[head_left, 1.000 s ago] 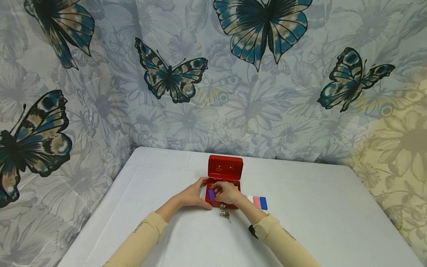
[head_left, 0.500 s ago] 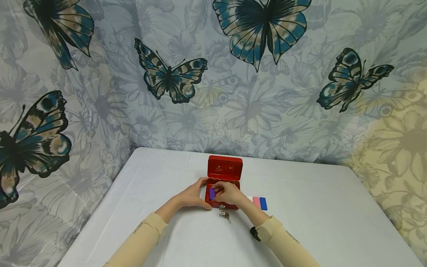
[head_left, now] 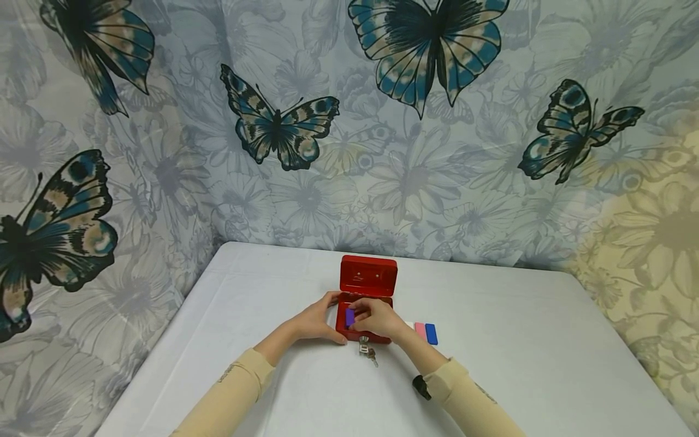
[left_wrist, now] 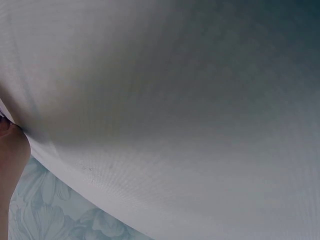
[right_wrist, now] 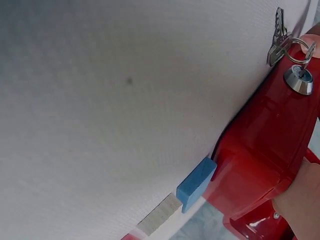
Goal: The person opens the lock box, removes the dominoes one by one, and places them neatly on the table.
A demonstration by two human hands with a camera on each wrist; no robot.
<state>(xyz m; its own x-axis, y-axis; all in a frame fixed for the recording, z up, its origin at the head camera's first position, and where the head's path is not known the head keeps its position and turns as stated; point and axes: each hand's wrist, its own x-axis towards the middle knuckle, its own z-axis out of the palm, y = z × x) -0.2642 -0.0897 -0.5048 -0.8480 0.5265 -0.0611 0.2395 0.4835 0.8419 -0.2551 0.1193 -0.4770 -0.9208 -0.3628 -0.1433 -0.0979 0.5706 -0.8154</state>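
In the head view a small red metal cash box (head_left: 341,321) stands with its lid (head_left: 368,276) raised. My left hand (head_left: 314,318) grips its left end, fingers at the back corner and thumb at the front. Inside the box, my right hand (head_left: 377,317) pinches a flat purple rectangular block (head_left: 349,317) near the left wall; its palm hides much of the interior. Keys on a ring (right_wrist: 295,50) hang from the lock (right_wrist: 298,80) at the box's front. The left wrist view catches only a hand's edge (left_wrist: 10,165) beside white cloth.
Beside the box's right end lies a row of flat blocks: a light blue one (right_wrist: 196,184), a white one (right_wrist: 160,215), a pink one (head_left: 420,331) and a dark blue one (head_left: 431,334). A white cloth (head_left: 491,364) covers the table. Butterfly-patterned fabric hangs behind.
My right hand has shifted slightly rightward inside the box with the purple block, which now shows narrower. My left hand and the box stay in place.
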